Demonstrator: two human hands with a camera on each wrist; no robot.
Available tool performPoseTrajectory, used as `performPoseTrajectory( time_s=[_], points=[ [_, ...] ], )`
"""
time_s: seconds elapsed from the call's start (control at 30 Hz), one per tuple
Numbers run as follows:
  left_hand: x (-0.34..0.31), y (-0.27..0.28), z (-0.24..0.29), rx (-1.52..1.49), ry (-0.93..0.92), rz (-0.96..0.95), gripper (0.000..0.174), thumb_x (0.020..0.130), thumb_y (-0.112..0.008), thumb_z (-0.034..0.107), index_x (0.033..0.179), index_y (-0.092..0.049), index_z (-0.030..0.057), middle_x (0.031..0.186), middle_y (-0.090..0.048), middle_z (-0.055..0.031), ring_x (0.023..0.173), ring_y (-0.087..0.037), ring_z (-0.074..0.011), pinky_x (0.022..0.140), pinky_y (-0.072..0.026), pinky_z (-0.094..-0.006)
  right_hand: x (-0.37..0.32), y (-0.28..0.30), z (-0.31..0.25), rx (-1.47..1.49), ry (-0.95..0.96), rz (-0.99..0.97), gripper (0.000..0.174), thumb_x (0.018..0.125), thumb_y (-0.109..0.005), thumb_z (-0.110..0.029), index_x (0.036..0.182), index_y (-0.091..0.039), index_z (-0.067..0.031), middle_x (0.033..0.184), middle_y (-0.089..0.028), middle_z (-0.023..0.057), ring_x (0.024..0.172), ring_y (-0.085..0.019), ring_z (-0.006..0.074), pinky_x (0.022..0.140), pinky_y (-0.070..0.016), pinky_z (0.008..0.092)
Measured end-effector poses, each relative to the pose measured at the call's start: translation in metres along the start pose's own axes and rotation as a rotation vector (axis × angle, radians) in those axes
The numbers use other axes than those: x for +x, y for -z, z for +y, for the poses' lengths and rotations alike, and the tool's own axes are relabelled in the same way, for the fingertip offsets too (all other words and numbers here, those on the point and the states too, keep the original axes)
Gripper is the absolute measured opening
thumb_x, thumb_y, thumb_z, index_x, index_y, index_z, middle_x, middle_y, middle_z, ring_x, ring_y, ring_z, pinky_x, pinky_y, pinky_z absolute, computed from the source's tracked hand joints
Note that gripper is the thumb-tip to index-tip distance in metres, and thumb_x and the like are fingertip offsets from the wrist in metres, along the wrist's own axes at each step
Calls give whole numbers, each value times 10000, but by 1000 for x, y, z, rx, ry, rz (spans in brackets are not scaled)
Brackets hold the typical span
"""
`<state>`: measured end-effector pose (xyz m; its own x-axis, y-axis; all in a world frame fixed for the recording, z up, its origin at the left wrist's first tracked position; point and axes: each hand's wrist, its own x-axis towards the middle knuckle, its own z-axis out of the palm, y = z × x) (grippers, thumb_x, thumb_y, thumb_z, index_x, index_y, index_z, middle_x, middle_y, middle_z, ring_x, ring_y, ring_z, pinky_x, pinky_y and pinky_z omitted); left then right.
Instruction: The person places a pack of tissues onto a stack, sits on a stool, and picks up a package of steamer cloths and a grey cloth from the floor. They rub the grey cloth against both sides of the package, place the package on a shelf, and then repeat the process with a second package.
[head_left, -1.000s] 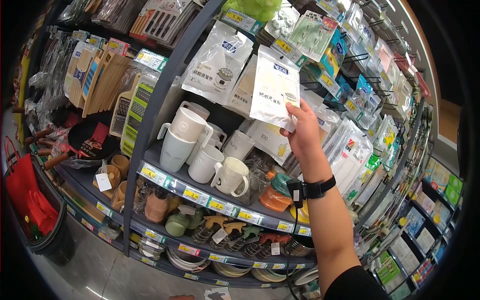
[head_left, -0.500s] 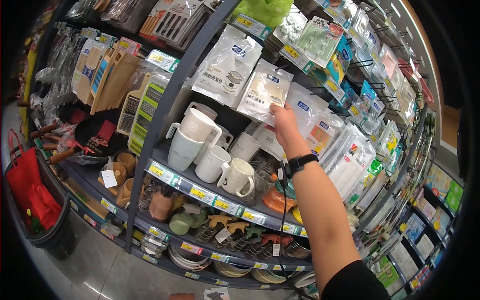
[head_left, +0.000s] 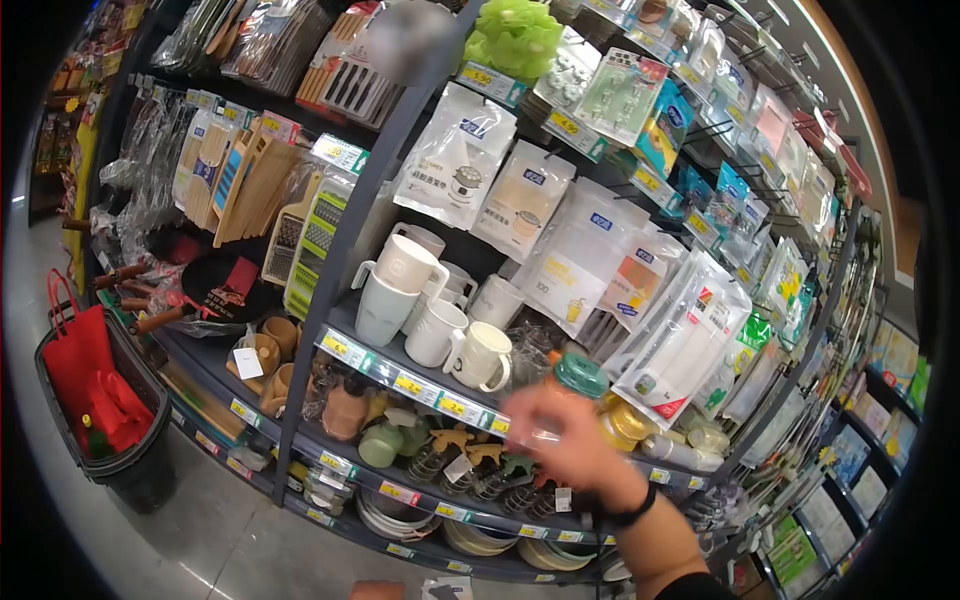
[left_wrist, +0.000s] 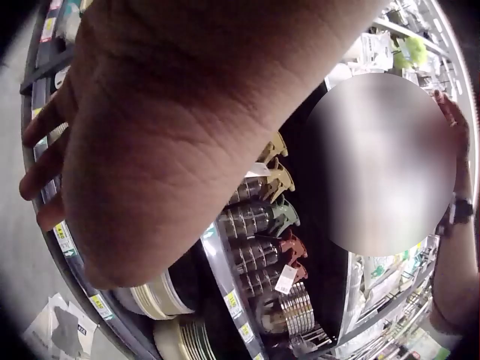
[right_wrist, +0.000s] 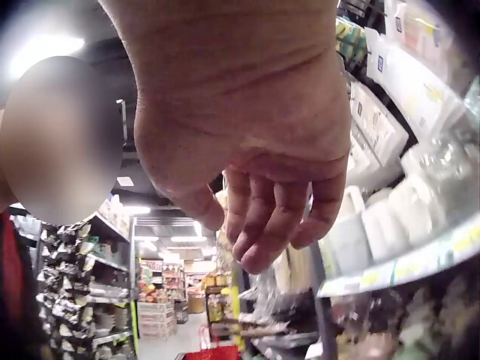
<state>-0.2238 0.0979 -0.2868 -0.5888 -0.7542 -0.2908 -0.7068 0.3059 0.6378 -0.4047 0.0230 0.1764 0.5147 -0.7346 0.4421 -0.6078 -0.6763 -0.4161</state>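
- Shelving rack [head_left: 330, 250]: grey upright, 3 tiers in view to its right, and hook rows above. Yellow price tags [head_left: 420, 388] run along the tier edges.
- Black basket [head_left: 130, 470]: on the floor at far left, with a red bag [head_left: 85, 385] inside.
- Wooden boards [head_left: 250, 185]: they hang left of the upright, with graters [head_left: 305, 240] just beside them.
- White pouches [head_left: 525, 200]: on hooks above the top tier. 1 pot-print pouch [head_left: 455, 155] hangs at their left end.
- White mugs [head_left: 440, 320]: clustered on the top tier, some stacked.
- Right grip [head_left: 560, 440]: motion-blurred in the head view. It sits low in front of the top tier's edge, just below the green-lidded jar [head_left: 578, 376], with a black band on the wrist. In the right wrist view the fingers [right_wrist: 259, 225] are loosely curled with nothing in them, so it is released.
- Left grip [left_wrist: 172, 135]: out of the head view. In the left wrist view the back of the hand fills the frame. The fingertips [left_wrist: 34, 135] stick out at left, loose, with nothing seen held, so it is released.
- Green-lidded jar: on the top tier, right of the mugs. It is the item nearest the right grip, but the blur hides whether they touch.
- Animal-topped coil holders [left_wrist: 262, 221]: in a row on the 2nd tier, right beside the left grip's outline in the left wrist view. In the head view they sit below the mugs [head_left: 455, 455].
- Stacked plates [left_wrist: 180, 337]: on the tier under the holders.
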Motion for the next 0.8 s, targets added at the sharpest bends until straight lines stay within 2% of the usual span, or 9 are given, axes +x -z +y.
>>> performPoseTrajectory(
  time_s=[0.03,0.1,0.17,0.23,0.33,0.37,0.47,0.57,0.8],
  points=[
    [-2,1,4,17,-9,-2,474,970,-620,341,1353,-682,68,1393,-687,-211,1301,-645,-401,1098,-516,-497,-31,-12,-36,67,-175,-223,208,1010,-719,-185,1157,-748,-42,992,-764,80,886,-730,191,821,-586,352],
    [-7,-2,10,67,-16,-18,467,979,-618,338,1359,-677,74,1362,-704,-203,1268,-663,-392,1068,-530,-489,-90,-48,-32,69,-35,-415,208,996,-718,-215,1120,-755,-52,1003,-772,131,880,-757,304,793,-596,373],
    [-15,-10,12,128,-9,-49,475,1001,-615,344,1393,-650,78,1307,-739,-182,1201,-703,-363,1012,-558,-463,-145,-89,-20,104,-41,-434,166,992,-737,-212,924,-711,-63,790,-707,98,696,-672,317,651,-543,394],
    [-6,-21,9,200,9,-162,541,1051,-550,435,1465,-600,91,1337,-717,-189,1217,-691,-365,990,-572,-486,-189,-117,9,37,-167,-560,225,993,-715,-275,873,-693,-87,719,-671,126,679,-692,293,638,-533,418],
    [-22,-63,-20,191,1,-209,540,1008,-592,457,1402,-644,91,1329,-714,-220,1223,-679,-410,1039,-539,-518,-246,-154,60,389,-330,-333,404,1015,-694,-281,720,-556,-42,626,-517,152,584,-454,201,566,-424,432],
    [-40,-56,-13,165,23,-192,520,1001,-599,443,1369,-654,80,1321,-715,-222,1212,-680,-423,1038,-539,-524,-262,-168,86,290,-395,-358,422,1013,-693,-284,703,-550,-36,610,-499,117,592,-395,181,549,-408,412],
    [-47,-77,-11,176,149,-294,518,1015,-593,412,1407,-636,77,1393,-680,-218,1296,-639,-407,1086,-523,-507,-304,-195,142,448,-668,-194,479,1003,-740,-332,668,-498,-90,583,-438,-28,591,-381,96,509,-363,371],
    [-44,-53,42,199,232,-374,570,1034,-615,437,1505,-559,120,1376,-690,-218,1272,-657,-395,1089,-519,-481,-338,-211,182,629,-771,19,462,1010,-741,-236,699,-441,-74,616,-446,-46,598,-372,70,519,-340,319],
    [17,-92,54,-13,273,-514,588,1035,-645,437,1520,-550,117,1280,-740,-185,1200,-698,-370,1031,-540,-447,-359,-164,222,759,-835,176,297,1017,-734,-211,842,-550,-58,649,-536,-60,580,-423,31,530,-344,267]
  ],
)
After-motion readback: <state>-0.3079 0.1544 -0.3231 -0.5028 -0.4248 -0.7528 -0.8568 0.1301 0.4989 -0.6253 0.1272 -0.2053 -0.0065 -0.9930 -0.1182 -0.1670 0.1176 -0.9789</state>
